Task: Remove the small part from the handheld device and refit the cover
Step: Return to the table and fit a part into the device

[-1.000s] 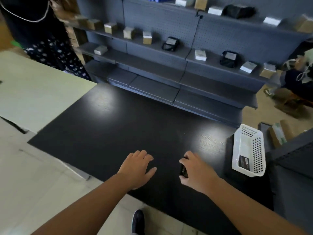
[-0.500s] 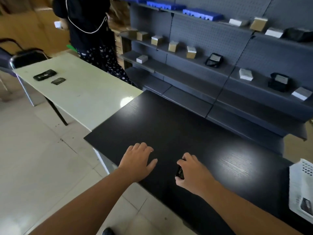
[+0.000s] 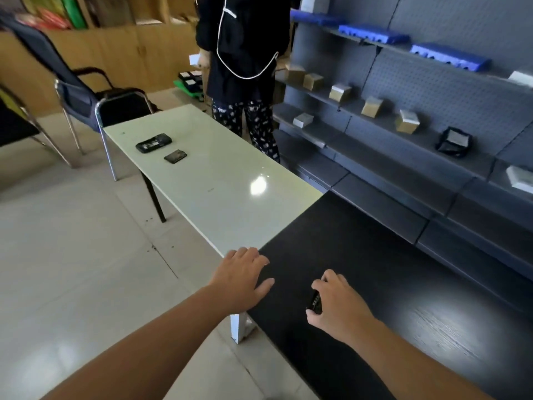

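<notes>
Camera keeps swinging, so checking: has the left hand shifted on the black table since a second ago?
Yes, leftward: the left hand now rests at the black table's left edge, by the white table.

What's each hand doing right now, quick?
Left hand: open, flat on the black table, holding nothing.
Right hand: closed on a small dark device.

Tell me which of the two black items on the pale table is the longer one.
The longer one is the black device nearer the chair. The shorter black piece lies beside it, closer to the camera, both flat on the pale table.
</notes>
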`<state>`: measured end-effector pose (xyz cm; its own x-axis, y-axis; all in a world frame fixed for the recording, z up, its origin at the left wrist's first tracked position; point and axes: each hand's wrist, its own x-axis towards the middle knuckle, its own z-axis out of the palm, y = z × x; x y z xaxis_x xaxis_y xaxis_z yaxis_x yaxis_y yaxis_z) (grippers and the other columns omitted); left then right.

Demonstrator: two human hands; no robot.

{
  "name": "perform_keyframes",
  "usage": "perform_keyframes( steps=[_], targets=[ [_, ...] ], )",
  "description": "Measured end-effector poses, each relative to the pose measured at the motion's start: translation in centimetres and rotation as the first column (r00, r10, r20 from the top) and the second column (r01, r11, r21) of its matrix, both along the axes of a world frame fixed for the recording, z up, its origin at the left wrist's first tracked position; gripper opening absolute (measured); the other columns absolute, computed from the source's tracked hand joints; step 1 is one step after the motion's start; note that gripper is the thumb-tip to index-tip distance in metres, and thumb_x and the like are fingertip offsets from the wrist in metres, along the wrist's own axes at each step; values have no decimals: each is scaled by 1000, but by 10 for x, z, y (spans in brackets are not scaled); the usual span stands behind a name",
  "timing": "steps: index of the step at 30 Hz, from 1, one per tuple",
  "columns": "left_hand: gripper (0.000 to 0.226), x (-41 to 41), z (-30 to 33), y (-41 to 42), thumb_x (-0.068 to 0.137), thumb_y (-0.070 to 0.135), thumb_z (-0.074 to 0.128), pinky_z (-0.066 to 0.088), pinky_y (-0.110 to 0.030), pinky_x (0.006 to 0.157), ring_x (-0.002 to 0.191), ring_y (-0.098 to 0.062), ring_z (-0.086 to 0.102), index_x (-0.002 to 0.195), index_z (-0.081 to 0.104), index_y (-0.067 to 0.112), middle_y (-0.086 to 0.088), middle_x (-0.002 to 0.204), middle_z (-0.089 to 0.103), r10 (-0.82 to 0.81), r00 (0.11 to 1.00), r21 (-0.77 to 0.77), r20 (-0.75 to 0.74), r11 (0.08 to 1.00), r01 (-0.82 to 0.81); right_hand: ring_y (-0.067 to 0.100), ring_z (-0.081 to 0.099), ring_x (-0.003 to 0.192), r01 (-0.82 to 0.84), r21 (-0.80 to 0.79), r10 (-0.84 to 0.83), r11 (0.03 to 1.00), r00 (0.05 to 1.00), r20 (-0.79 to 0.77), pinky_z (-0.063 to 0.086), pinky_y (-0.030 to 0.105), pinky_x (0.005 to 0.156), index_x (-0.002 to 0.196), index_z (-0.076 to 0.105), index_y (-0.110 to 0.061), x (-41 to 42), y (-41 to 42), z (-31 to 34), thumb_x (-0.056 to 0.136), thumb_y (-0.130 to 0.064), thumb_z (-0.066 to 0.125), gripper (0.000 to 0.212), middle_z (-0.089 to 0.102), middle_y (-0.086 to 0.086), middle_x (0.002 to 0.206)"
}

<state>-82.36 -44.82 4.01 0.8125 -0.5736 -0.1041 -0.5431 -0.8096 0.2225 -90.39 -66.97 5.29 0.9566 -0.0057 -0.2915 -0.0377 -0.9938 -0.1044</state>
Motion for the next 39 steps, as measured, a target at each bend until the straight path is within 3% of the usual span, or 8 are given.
perform_keyframes(
  steps=[20,31,39],
  targets=[
    [54,254,0,133,103,57,36,33,-38,115,129,-22,48,146,46,25,0,143,52,122,991,122,-55,986,-115,21,45,120,-142,53,142,988,990,7,52,31,90,125,56,-17,301,132,-11,92,-43,60,42,44,2,128],
    [56,416,-18,264,104,57,35,33,-39,115,131,-23,47,148,43,23,-1,144,51,9,998,127,-63,992,0,21,45,120,-33,-27,32,999,999,-39,52,29,83,123,57,-18,443,267,-31,92,-44,58,40,44,2,127],
    [57,527,-24,343,103,57,34,32,-40,116,132,-23,45,149,42,24,-2,145,50,-44,996,142,-73,988,54,22,45,121,-15,-14,15,1000,999,-36,54,32,86,120,55,-19,541,354,-35,91,-48,59,41,44,2,125]
  ],
)
